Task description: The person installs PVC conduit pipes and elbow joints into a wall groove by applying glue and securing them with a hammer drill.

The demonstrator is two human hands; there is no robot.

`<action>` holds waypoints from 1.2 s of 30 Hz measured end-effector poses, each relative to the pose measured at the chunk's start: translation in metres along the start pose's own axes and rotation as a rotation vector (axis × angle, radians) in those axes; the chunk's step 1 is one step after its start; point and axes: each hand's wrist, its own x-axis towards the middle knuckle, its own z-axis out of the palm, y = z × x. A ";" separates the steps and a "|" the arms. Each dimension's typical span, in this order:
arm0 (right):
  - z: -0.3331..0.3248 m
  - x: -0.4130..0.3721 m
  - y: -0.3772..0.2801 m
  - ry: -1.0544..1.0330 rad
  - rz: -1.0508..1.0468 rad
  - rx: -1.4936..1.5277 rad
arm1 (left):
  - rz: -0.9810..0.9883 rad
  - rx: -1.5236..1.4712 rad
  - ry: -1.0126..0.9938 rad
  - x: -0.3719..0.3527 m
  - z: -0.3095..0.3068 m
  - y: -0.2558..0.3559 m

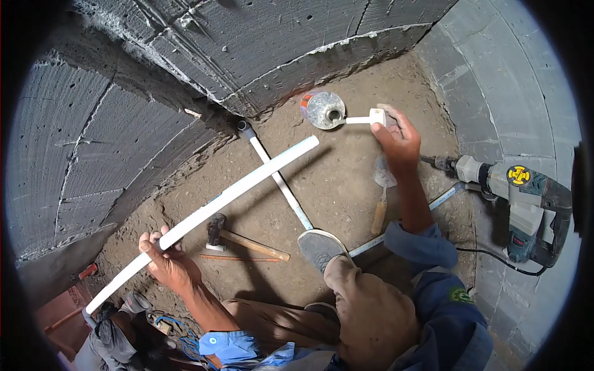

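Note:
My left hand point(166, 256) is closed around a long white plastic pipe point(226, 195), which slants up to the right above the floor. A grey elbow fitting point(89, 318) shows at the pipe's lower left end. My right hand point(399, 141) pinches the white block-like handle of a brush point(375, 117). Its pale stem points left, its tip right at the opening of a dirty metal can point(322, 109). A second white pipe point(281, 182) lies on the floor beneath the held one, with a grey fitting point(246, 128) at its wall end.
A hammer point(250, 243) lies below the held pipe. A trowel point(381, 204) rests near my right forearm. At the right stands a rotary hammer drill point(523, 201) with a black cable. Another pipe point(442, 198) runs behind my shoe point(322, 248). Grey block walls point(297, 37) enclose the floor.

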 end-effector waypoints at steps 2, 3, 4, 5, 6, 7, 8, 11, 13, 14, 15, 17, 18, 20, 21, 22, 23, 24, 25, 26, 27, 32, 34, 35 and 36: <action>-0.008 -0.005 -0.006 -0.059 0.050 0.117 | -0.005 -0.018 -0.018 -0.001 -0.001 -0.005; -0.010 -0.006 -0.007 -0.120 0.099 0.239 | 0.000 -0.022 -0.025 -0.001 -0.002 -0.007; -0.010 -0.006 -0.007 -0.115 0.100 0.238 | 0.005 -0.025 -0.033 -0.001 -0.002 -0.008; -0.006 -0.005 -0.007 -0.162 0.116 0.194 | 0.003 -0.024 -0.039 -0.002 -0.003 -0.008; -0.003 -0.004 -0.006 -0.209 0.133 0.150 | 0.002 -0.023 -0.043 -0.002 -0.004 -0.008; -0.002 -0.002 -0.003 -0.205 0.133 0.151 | 0.003 -0.021 -0.046 -0.002 -0.005 -0.008; 0.001 0.000 0.002 -0.231 0.211 0.148 | 0.003 -0.019 -0.049 -0.003 -0.005 -0.007; 0.009 0.007 0.007 -0.250 0.295 0.132 | 0.004 -0.005 -0.047 -0.003 -0.005 -0.006; 0.014 0.009 0.009 -0.245 0.300 0.116 | 0.016 -0.020 -0.039 -0.002 -0.007 -0.006; 0.017 0.009 0.010 -0.155 0.265 0.166 | 0.016 -0.020 -0.036 -0.002 -0.008 -0.006; 0.020 0.010 0.013 -0.066 0.229 0.216 | 0.010 -0.013 -0.051 -0.002 -0.010 -0.005; 0.018 0.011 0.025 -0.031 0.171 0.190 | 0.006 -0.005 -0.060 -0.003 -0.011 -0.004; 0.016 0.012 0.032 0.012 0.112 0.163 | 0.012 0.002 -0.057 -0.004 -0.010 -0.005; 0.016 0.014 0.046 0.030 -0.070 -0.069 | 0.016 0.004 -0.055 -0.005 -0.007 -0.007; 0.017 0.016 0.045 0.050 -0.249 -0.298 | 0.011 -0.014 -0.047 -0.006 -0.006 -0.007; 0.018 0.018 0.044 0.051 -0.248 -0.298 | 0.007 -0.032 -0.039 -0.006 -0.005 -0.008; 0.022 0.019 0.042 -0.019 -0.313 -0.456 | 0.006 -0.031 -0.041 -0.007 -0.006 -0.009; 0.026 0.021 0.039 -0.090 -0.376 -0.616 | -0.007 -0.026 -0.029 -0.007 -0.006 -0.010; 0.030 0.024 0.039 -0.089 -0.377 -0.617 | -0.020 -0.022 -0.016 -0.008 -0.006 -0.012; 0.036 0.027 0.041 -0.144 -0.409 -0.731 | -0.021 -0.022 -0.016 -0.009 -0.009 -0.010; 0.041 0.030 0.044 -0.198 -0.441 -0.844 | -0.047 0.023 -0.080 -0.009 -0.014 -0.007; 0.052 0.035 0.065 -0.194 -0.470 -0.950 | -0.107 0.049 -0.114 -0.004 -0.022 -0.011; 0.046 0.033 0.063 -0.231 -0.340 -0.916 | -0.129 0.078 -0.086 -0.007 -0.018 -0.011; 0.041 0.030 0.059 -0.234 -0.343 -0.917 | -0.128 0.077 -0.083 -0.008 -0.016 -0.011; 0.035 0.025 0.052 -0.178 -0.347 -0.835 | -0.134 0.066 -0.085 -0.009 -0.013 -0.010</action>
